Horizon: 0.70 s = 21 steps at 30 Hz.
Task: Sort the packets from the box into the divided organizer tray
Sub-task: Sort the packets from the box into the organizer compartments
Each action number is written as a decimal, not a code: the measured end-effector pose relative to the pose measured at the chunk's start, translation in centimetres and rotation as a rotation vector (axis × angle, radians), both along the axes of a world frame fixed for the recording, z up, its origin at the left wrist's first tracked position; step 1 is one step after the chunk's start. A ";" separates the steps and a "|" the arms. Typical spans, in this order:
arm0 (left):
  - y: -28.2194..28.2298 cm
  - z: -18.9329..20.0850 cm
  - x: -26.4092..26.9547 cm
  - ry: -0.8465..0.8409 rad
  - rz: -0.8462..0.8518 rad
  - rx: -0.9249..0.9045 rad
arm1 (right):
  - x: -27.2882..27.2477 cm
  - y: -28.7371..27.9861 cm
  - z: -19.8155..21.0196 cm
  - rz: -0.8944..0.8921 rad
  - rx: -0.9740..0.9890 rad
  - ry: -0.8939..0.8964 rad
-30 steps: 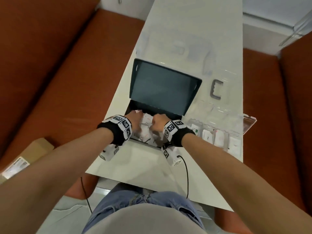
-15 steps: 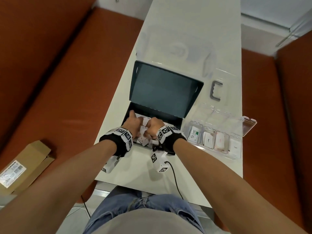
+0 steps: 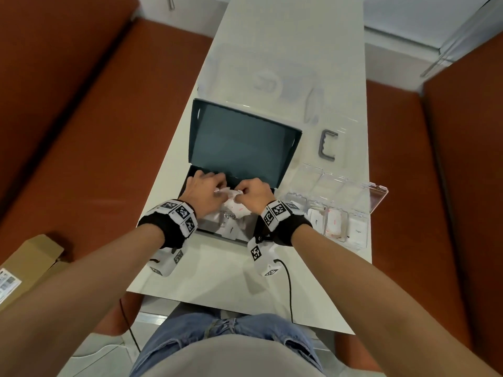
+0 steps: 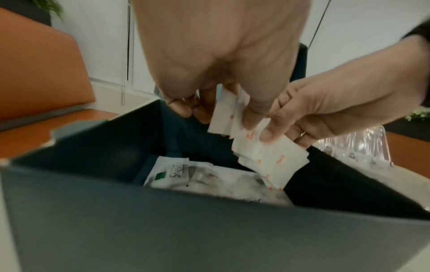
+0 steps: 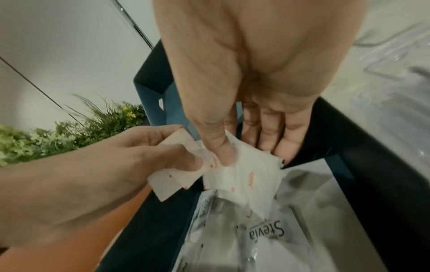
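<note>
A dark box (image 3: 190, 180) with its lid (image 3: 239, 144) flipped up stands on the white table. Inside lie several white packets, one marked Stevia (image 5: 267, 233) (image 4: 172, 173). Both hands hover over the box. My left hand (image 3: 209, 190) (image 4: 223, 106) pinches white packets with orange print (image 4: 223, 114). My right hand (image 3: 249, 195) (image 5: 235, 152) pinches more such packets (image 5: 242, 174) (image 4: 270, 158). The two bunches touch. The clear divided organizer tray (image 3: 362, 194) lies right of the box, with packets (image 3: 333, 221) in its near compartments.
A grey C-shaped handle (image 3: 328, 145) lies on the clear lid behind the tray. A cardboard box (image 3: 24, 268) sits on the orange bench at left. Orange benches flank the table. Wrist-camera cables (image 3: 288, 281) hang at the near table edge.
Both hands have risen out of the packet pile and now hold white orange-printed packets between them above the box.
</note>
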<state>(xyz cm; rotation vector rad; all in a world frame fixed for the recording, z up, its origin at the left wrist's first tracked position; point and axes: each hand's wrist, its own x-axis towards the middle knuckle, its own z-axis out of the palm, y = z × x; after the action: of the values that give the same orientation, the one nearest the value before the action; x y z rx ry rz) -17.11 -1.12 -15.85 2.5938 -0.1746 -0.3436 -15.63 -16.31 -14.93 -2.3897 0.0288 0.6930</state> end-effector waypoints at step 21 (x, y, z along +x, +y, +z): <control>-8.1 8.1 -0.2 0.503 0.528 -1.336 | 0.3 -6.8 8.4 -0.370 0.485 -0.231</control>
<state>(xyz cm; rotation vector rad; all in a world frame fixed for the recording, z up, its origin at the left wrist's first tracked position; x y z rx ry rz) -17.31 -9.26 -7.79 1.1184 0.3502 -0.4467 -15.29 -23.11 -6.58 -1.9090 0.1799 0.2140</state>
